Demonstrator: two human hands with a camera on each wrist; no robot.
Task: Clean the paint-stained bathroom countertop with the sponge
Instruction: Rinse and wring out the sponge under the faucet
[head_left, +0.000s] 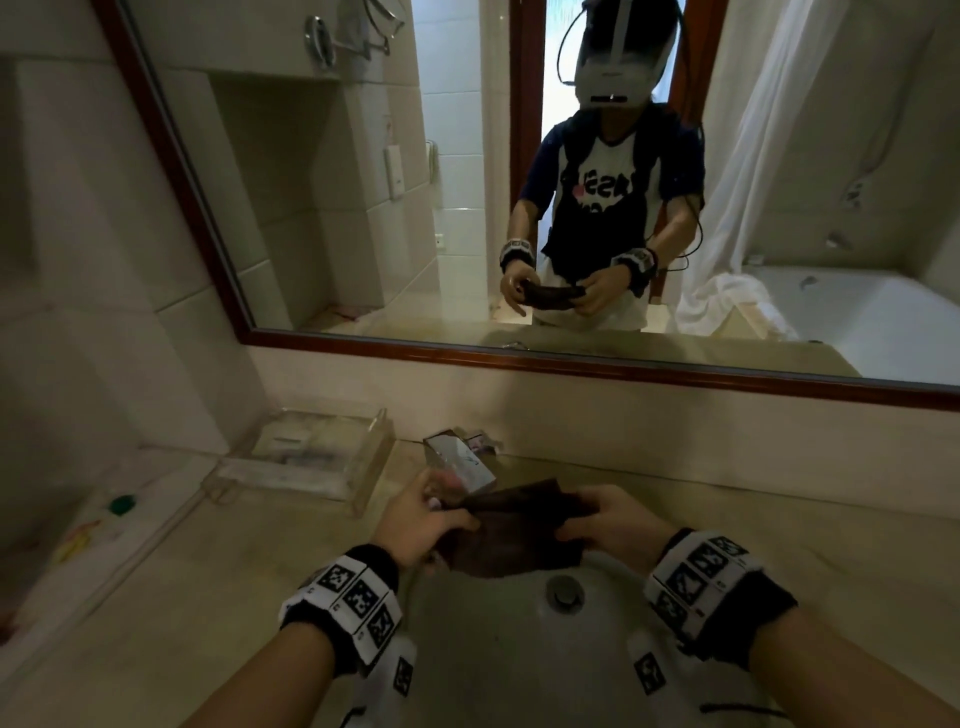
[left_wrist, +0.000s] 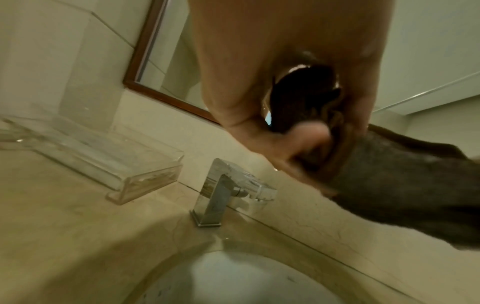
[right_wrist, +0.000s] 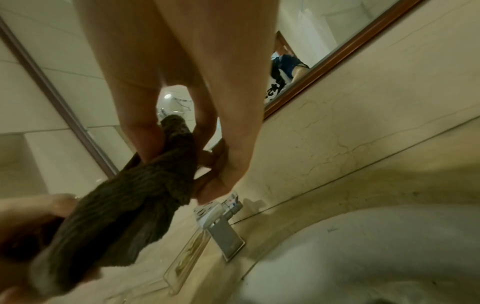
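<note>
Both hands hold a dark brown ribbed cleaning cloth above the back rim of the sink. My left hand grips its left end, thumb curled over the fabric. At the other end, my right hand pinches the cloth between thumb and fingers. The beige stone countertop carries a green paint spot and yellow and red streaks at the far left.
A chrome faucet stands behind the cloth, against the wall. A clear acrylic tray sits on the counter to its left. The drain plug lies in the basin. A wood-framed mirror hangs above.
</note>
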